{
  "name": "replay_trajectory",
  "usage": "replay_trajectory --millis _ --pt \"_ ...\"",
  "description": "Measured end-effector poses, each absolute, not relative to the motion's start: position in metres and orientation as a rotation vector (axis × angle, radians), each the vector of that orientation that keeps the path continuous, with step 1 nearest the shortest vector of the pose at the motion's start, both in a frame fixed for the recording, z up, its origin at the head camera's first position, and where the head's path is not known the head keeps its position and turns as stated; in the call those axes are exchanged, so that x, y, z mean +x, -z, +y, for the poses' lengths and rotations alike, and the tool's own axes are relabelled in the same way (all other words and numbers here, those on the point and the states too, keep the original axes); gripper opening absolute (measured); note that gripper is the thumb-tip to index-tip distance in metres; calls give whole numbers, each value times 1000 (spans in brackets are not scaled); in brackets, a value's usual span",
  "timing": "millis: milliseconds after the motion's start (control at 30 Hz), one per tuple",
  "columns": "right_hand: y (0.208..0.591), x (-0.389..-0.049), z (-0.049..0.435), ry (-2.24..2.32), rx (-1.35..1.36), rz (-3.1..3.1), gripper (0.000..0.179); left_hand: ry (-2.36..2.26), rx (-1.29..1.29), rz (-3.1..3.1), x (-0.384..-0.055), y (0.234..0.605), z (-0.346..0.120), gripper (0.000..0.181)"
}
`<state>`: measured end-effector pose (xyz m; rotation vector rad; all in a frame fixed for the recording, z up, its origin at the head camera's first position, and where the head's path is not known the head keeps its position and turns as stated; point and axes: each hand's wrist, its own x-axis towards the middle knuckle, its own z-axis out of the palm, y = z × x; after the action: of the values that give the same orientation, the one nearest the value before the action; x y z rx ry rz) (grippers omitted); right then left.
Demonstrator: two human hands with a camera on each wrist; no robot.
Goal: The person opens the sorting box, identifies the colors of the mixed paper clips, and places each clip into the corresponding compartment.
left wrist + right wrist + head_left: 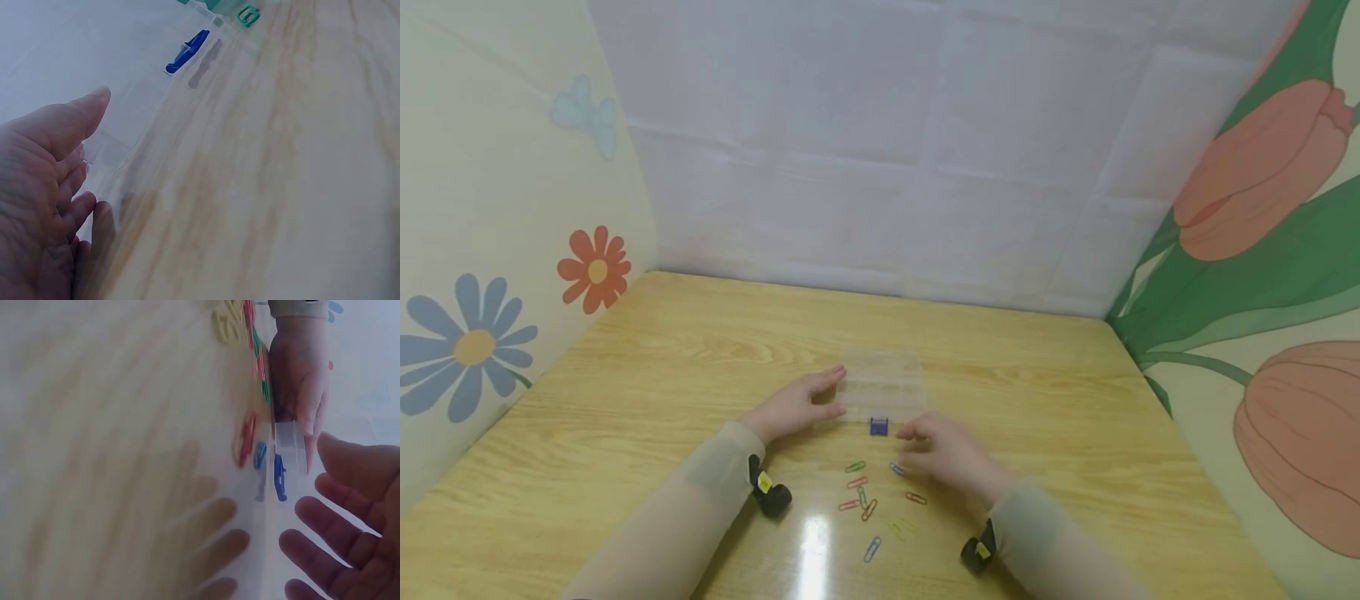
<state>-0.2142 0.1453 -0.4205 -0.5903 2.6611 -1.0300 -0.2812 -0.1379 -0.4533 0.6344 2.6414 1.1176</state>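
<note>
A clear plastic box (882, 385) with faint compartment lines and a blue latch (879, 427) on its near side lies flat on the table. My left hand (797, 406) is at the box's left side, fingers and thumb extended against its edge. To the right of the latch, my right hand (951, 454) hovers near the box's front corner, its fingers spread and holding nothing in the right wrist view. A blue paper clip (897, 469) lies just left of that hand. Closer to me are more paper clips: green (855, 467), pink (857, 482), red (915, 498) and yellow (898, 529).
Another blue paper clip (872, 549) lies nearest me, beside a bright glare streak on the wooden table (715, 350). A white cloth (880, 150) hangs behind the table, with flower-printed panels at the left and right sides. Black wrist cameras (771, 497) sit on both sleeves.
</note>
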Motion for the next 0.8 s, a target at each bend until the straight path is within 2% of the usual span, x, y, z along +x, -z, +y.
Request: replay_trajectory --millis 267,533,800 --pt "430 -211 143 986 -631 2631 26 -1130 617 2630 -280 451 -138 77" --pt "444 -209 145 1147 -524 2625 27 -1131 618 2628 -280 451 -137 76" --pt "454 -207 145 1151 -532 2679 15 -1132 621 2632 -280 452 -138 76"
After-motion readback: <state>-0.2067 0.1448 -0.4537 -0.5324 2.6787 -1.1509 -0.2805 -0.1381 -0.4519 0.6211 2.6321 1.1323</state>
